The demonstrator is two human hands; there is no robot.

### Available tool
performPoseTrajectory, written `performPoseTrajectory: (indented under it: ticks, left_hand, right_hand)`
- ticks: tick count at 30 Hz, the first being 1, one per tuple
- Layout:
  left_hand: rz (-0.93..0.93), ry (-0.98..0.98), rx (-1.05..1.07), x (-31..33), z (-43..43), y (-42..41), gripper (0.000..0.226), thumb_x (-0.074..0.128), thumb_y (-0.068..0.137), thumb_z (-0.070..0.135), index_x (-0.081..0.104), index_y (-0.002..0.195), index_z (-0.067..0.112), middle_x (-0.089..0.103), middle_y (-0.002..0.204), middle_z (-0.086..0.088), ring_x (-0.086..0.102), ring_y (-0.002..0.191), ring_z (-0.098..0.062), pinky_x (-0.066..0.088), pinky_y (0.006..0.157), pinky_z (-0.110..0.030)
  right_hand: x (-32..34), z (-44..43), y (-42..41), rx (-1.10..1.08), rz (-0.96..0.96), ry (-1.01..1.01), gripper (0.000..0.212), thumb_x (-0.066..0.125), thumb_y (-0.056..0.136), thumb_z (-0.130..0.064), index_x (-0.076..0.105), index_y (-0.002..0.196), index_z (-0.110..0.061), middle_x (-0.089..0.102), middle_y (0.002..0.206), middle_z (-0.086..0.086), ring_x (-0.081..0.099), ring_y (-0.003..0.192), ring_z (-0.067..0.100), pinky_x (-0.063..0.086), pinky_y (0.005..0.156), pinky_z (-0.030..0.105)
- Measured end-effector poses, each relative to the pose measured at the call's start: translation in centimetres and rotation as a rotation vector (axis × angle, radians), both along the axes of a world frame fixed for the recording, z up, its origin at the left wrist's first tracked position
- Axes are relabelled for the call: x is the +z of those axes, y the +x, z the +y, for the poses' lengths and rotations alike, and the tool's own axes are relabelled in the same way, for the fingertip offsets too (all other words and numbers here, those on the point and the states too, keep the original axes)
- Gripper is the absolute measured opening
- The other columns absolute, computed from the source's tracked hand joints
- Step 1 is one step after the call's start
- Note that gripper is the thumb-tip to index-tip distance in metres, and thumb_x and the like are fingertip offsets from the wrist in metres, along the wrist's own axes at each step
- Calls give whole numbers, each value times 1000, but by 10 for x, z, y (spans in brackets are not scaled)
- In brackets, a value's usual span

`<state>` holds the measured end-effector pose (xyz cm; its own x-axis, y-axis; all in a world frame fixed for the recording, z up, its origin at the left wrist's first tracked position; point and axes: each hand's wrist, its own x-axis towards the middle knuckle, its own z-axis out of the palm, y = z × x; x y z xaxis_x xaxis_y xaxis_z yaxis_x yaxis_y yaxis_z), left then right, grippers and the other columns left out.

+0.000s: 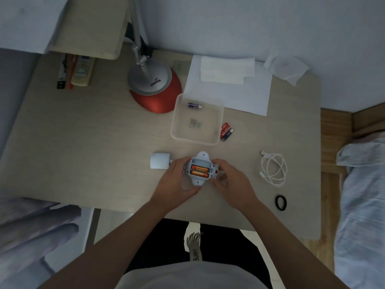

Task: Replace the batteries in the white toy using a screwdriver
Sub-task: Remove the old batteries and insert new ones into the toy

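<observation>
The white toy (200,161) lies upside down near the table's front, its battery bay open with two orange batteries (199,171) side by side and one slot bare. My left hand (177,182) grips the toy's left side. On the toy's right side rests my right hand (231,182), fingers curled at its lower edge. A white battery cover (160,163) lies just left of the toy. A blue battery (194,105) sits in the clear plastic tray (177,122). Red and dark batteries (227,131) lie beside the tray's right wall. No screwdriver is visible.
A red and silver desk lamp (155,84) stands behind the tray, with white papers (229,88) to its right. A coiled white cable (273,170) and a black hair band (281,202) lie at the right. A remote control (82,69) sits far left.
</observation>
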<state>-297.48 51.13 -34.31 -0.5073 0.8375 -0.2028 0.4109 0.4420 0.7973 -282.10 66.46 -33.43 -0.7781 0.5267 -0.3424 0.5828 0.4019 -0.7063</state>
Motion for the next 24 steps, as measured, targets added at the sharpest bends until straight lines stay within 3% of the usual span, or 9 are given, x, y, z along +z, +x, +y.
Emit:
performPoseTrajectory:
  ticks: [4, 7, 13, 24]
  left_hand:
    - [-11, -10, 22, -2, 2, 1, 83, 87, 70, 36, 43, 139, 19, 53, 128, 9, 50, 115, -2, 38, 97, -11]
    - [-11, -1, 37, -3, 3, 2, 84, 88, 68, 34, 45, 139, 19, 53, 129, 7, 51, 117, -4, 38, 98, -10]
    - [-4, -7, 36, -2, 5, -1, 84, 88, 66, 32, 46, 138, 19, 55, 127, 7, 51, 116, -5, 35, 97, -6]
    - [25, 3, 26, 6, 4, -7, 82, 89, 63, 31, 50, 135, 21, 56, 124, 9, 54, 113, -4, 36, 94, -6]
  right_hand:
    - [7, 12, -9, 199, -18, 297, 56, 70, 82, -30, 52, 135, -25, 55, 126, 2, 56, 103, 20, 49, 87, 37]
    - [18, 20, -22, 367, -1, 436, 61, 68, 78, -35, 49, 135, -27, 51, 131, 7, 53, 109, 26, 46, 88, 40]
    - [22, 25, -42, 622, -107, 449, 67, 67, 76, -38, 43, 138, -30, 47, 132, 6, 54, 102, 26, 49, 82, 41]
    - [20, 28, -49, 675, -153, 374, 75, 74, 78, -22, 37, 142, -37, 36, 136, 3, 49, 111, 23, 58, 75, 39]
